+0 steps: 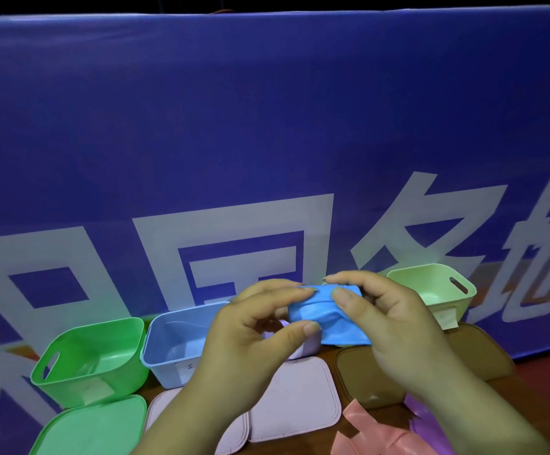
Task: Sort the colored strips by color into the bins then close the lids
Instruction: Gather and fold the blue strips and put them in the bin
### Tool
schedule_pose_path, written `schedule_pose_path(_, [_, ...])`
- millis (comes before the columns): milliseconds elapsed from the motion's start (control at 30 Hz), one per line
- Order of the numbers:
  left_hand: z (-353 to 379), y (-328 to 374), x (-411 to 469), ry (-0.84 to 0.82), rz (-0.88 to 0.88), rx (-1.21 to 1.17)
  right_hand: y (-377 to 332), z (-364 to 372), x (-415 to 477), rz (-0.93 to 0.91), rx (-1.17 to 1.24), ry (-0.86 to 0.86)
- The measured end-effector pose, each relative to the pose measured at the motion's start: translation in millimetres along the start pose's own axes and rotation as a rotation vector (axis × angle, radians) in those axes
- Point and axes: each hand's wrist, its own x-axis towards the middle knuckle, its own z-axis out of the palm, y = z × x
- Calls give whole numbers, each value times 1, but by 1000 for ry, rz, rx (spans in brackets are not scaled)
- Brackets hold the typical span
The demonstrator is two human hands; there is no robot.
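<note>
A folded blue strip (324,318) is held in the air in front of me, above the bins. My left hand (250,343) pinches its left end between thumb and fingertips. My right hand (388,320) pinches its right side, thumb on the front. Below stand an open green bin (80,366), an open pale blue bin (168,343), a pale lilac bin (309,346) mostly hidden behind my hands, and an open light green bin (447,290) at the right. A pink strip (372,435) and a purple strip (421,415) lie at the bottom right.
Lids lie in front of the bins: a green lid (93,428), two pale pink lids (293,399), and a brown lid (365,376). A blue banner (267,126) with white characters rises right behind the bins.
</note>
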Motion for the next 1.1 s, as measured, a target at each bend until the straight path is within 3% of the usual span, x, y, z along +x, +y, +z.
schedule_pose_path(200, [7, 3, -1, 9, -99, -136, 3, -5, -6, -98, -10, 39])
schedule_pose_path(367, [14, 8, 1, 18, -170, -175, 7, -17, -8, -247, -141, 23])
schedule_pose_path(500, [19, 15, 0, -16, -192, -158, 10, -22, -9, -314, -105, 76])
schedule_pose_path(767, [34, 11, -10, -119, -236, -248, 23, -26, -20, -183, -65, 131])
schedule_pose_path(967, [44, -9, -19, 87, -208, -244, 38, -18, -19, -80, 18, 64])
schedule_pose_path(1100, [39, -29, -23, 136, -231, -233, 51, -7, -14, -10, 85, 29])
